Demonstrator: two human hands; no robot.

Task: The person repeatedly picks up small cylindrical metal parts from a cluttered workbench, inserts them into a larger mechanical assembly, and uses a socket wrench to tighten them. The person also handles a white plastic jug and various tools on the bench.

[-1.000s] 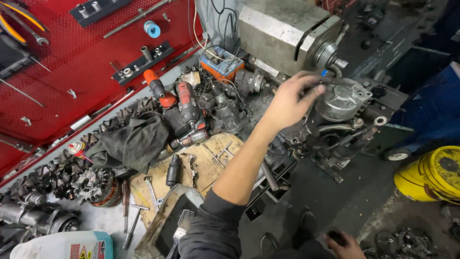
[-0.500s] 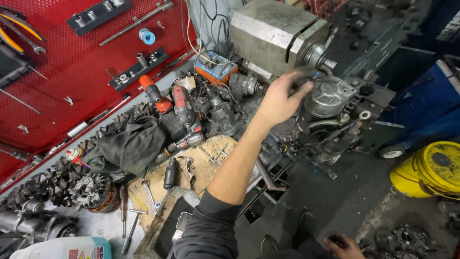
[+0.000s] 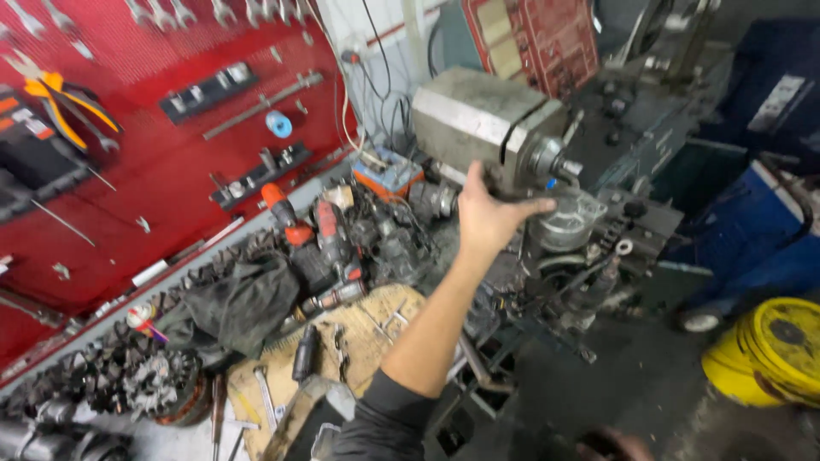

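My left hand [image 3: 489,218] reaches out over the cluttered bench, thumb up and fingers stretched to the right. Its fingertips touch the rim of a round grey metal housing [image 3: 571,224] mounted on a machine. Right behind the hand stands the machine's grey box-shaped head [image 3: 478,119] with a short spindle [image 3: 547,160]. The hand holds nothing. My right hand [image 3: 608,444] shows only as a blurred sliver at the bottom edge, low over the dark floor.
A red pegboard [image 3: 128,196] with wrenches and pliers fills the left. Below it lie red power drills [image 3: 329,235], a black cloth [image 3: 248,299], a worn wooden board [image 3: 359,341] and piled gears [image 3: 128,376]. A yellow bucket [image 3: 769,354] and a blue cart [image 3: 760,239] stand at right.
My left hand has loosened from a curled grip on the round housing to flat, stretched fingers. The camera has tilted up, showing more of the pegboard and machine.
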